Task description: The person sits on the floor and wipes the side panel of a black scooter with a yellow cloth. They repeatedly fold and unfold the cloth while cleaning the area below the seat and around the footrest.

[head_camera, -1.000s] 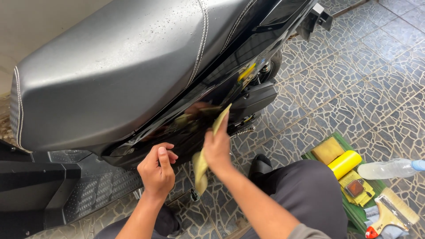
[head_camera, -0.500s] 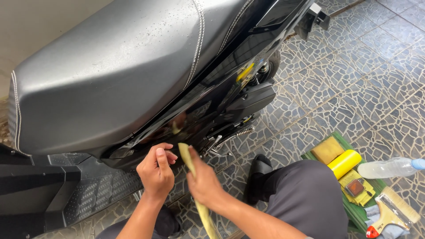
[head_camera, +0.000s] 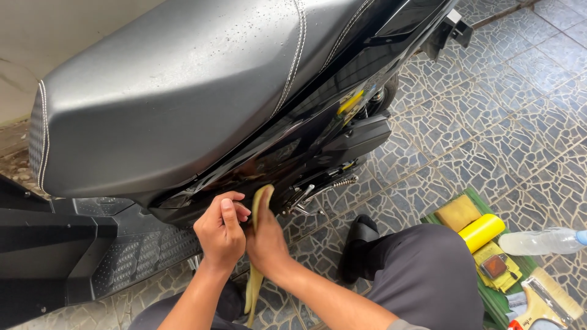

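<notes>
Fingers (head_camera: pixel 235 211) of the left hand (head_camera: pixel 221 235) curl against the scooter panel (head_camera: pixel 275 156); right hand (head_camera: pixel 267 238) grips a yellow cloth (head_camera: pixel 260 205) beside them. Wiping likely needs firm, even pressure.

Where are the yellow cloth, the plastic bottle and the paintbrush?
yellow cloth (head_camera: pixel 262 201): head view, on its upper end above the right hand.
plastic bottle (head_camera: pixel 538 241): head view, middle of its clear body.
paintbrush (head_camera: pixel 556 293): head view, on its pale bristles.

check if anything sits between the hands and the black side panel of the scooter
Only the yellow cloth, held by the right hand against the black side panel. The left hand rests its fingertips on the panel directly; nothing else visible intervenes.
</notes>
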